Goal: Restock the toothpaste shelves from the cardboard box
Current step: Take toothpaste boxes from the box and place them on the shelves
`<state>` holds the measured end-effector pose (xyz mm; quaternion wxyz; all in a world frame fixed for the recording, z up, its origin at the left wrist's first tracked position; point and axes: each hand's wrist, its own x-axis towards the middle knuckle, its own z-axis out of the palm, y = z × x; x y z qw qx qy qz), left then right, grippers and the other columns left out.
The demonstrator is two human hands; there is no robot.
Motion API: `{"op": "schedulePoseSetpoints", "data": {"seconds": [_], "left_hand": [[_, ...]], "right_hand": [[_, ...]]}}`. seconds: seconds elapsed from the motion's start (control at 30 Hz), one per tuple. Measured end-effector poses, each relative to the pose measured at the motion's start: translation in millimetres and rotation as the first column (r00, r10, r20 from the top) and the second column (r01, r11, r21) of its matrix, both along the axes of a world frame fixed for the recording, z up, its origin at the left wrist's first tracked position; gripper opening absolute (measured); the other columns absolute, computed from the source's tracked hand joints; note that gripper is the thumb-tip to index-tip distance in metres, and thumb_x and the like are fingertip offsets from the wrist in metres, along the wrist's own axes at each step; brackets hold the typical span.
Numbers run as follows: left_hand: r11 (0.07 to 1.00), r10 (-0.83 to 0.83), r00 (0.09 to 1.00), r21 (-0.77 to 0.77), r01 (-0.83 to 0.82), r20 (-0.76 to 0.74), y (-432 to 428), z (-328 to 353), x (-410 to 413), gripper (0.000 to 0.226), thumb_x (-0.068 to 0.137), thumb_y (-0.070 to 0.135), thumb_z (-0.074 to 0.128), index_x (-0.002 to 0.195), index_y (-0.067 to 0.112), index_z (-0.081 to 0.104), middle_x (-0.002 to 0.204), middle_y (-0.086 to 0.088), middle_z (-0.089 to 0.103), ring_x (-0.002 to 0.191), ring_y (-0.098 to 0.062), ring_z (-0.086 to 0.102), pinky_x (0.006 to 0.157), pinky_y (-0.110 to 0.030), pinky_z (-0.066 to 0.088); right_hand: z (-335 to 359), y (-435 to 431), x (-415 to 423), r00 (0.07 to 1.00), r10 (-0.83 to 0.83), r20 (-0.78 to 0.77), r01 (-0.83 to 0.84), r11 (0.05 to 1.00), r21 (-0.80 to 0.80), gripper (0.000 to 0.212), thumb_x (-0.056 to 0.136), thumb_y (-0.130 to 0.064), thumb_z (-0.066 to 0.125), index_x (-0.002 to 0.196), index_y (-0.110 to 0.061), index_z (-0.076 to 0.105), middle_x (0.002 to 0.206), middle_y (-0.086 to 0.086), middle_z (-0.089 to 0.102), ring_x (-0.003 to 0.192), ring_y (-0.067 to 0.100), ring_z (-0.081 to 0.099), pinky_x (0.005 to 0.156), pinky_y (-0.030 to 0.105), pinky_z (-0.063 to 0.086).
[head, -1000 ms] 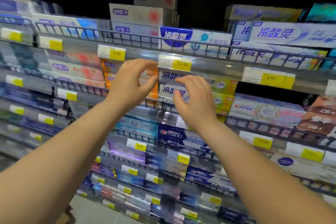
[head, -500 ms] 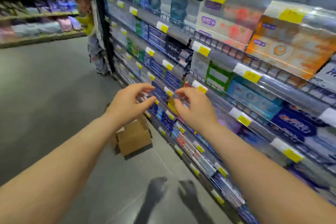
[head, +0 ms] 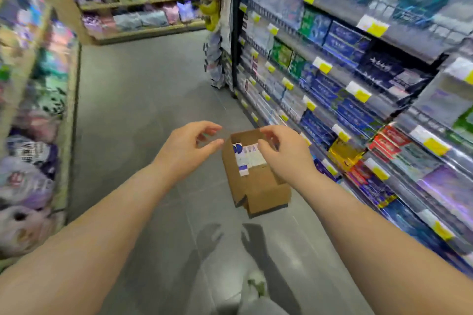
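Observation:
An open cardboard box stands on the grey floor beside the toothpaste shelves. White and blue toothpaste cartons lie inside it. My left hand hovers in the air just left of the box's top edge, fingers loosely curled, holding nothing. Over the box's opening my right hand hangs empty, fingers loosely bent, and it hides part of the box's far right rim. The shelves on the right carry several rows of blue, green, red and yellow cartons behind wire rails with yellow price tags.
The grey floor of the aisle runs ahead. Shelves of packaged goods line the left side, and another shelf closes the far end. Hanging items dangle at the end of the toothpaste rack. My shoe shows at the bottom.
My view has swung from the shelf front down and left to the aisle floor. Both empty hands have come away from the shelf and now hang over the cardboard box.

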<state>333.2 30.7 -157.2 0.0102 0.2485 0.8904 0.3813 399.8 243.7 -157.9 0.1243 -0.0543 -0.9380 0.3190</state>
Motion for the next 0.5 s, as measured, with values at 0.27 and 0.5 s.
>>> {"op": "schedulePoseSetpoints", "data": {"seconds": [0.27, 0.5], "left_hand": [[0.999, 0.002, 0.999, -0.043, 0.0, 0.032, 28.4, -18.2, -157.6, 0.024, 0.085, 0.031, 0.067, 0.109, 0.03, 0.063, 0.103, 0.008, 0.065, 0.088, -0.014, 0.061, 0.086, -0.03, 0.049], [0.998, -0.037, 0.996, -0.04, 0.041, 0.082, 62.5, -25.4, -287.5, 0.024, 0.085, 0.03, 0.067, 0.109, 0.029, 0.064, 0.1, 0.009, 0.066, 0.087, -0.014, 0.061, 0.086, -0.031, 0.049]], "right_hand": [[-22.4, 22.8, -158.2, 0.999, -0.024, 0.042, 0.026, 0.998, -0.055, 0.03, 0.091, -0.027, 0.054, 0.119, -0.017, 0.06, 0.104, -0.005, 0.061, 0.091, 0.007, 0.049, 0.079, 0.022, 0.038], [-24.7, 51.2, -278.9, 0.99, -0.066, 0.126, 0.079, 0.992, -0.102, 0.029, 0.091, -0.028, 0.054, 0.119, -0.02, 0.059, 0.108, -0.007, 0.06, 0.095, 0.006, 0.051, 0.082, 0.023, 0.042]]}}
